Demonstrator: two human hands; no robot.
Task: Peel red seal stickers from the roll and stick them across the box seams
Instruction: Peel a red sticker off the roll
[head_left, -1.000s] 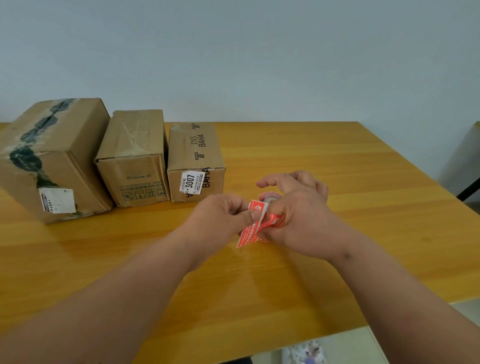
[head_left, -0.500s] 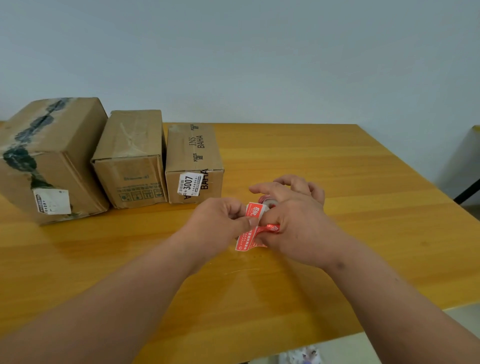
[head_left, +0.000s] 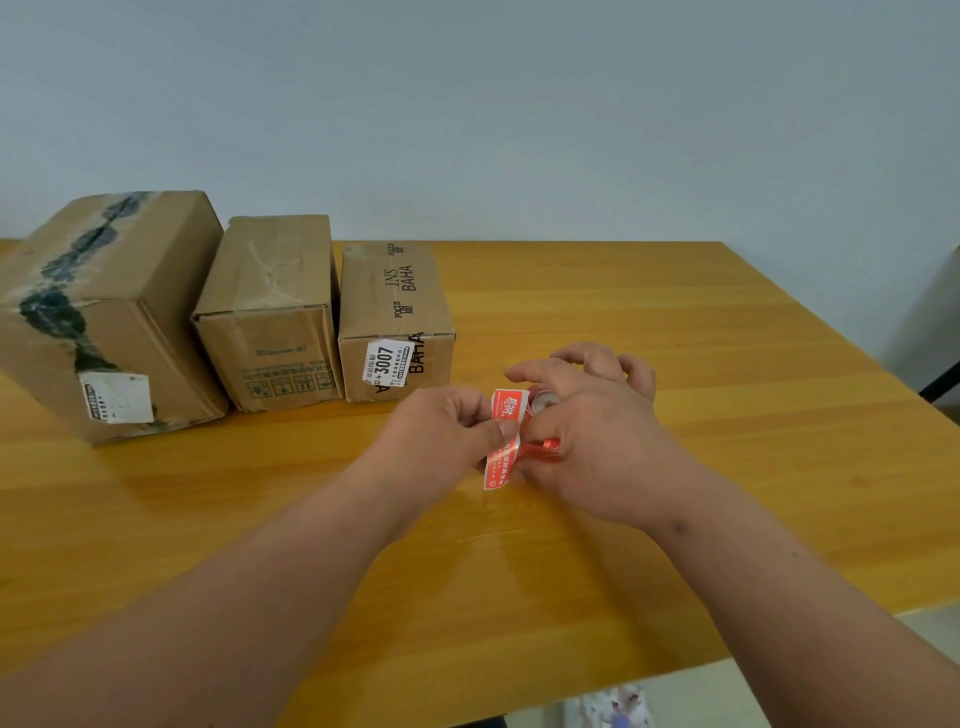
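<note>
Boxes (head_left: 267, 312), three brown ones, sit side by side at the back left of the yellow table (head_left: 675, 322). Near them, the right hand (head_left: 597, 441) grips the sticker roll (head_left: 543, 402). The left hand (head_left: 441, 436) pinches a red sticker (head_left: 505, 439) with thumb and fingers.

Three cardboard boxes (head_left: 270, 312) stand side by side along the table's (head_left: 675, 332) far left, blocking that side, while bare wood lies open to the right and near edge around both hands.
</note>
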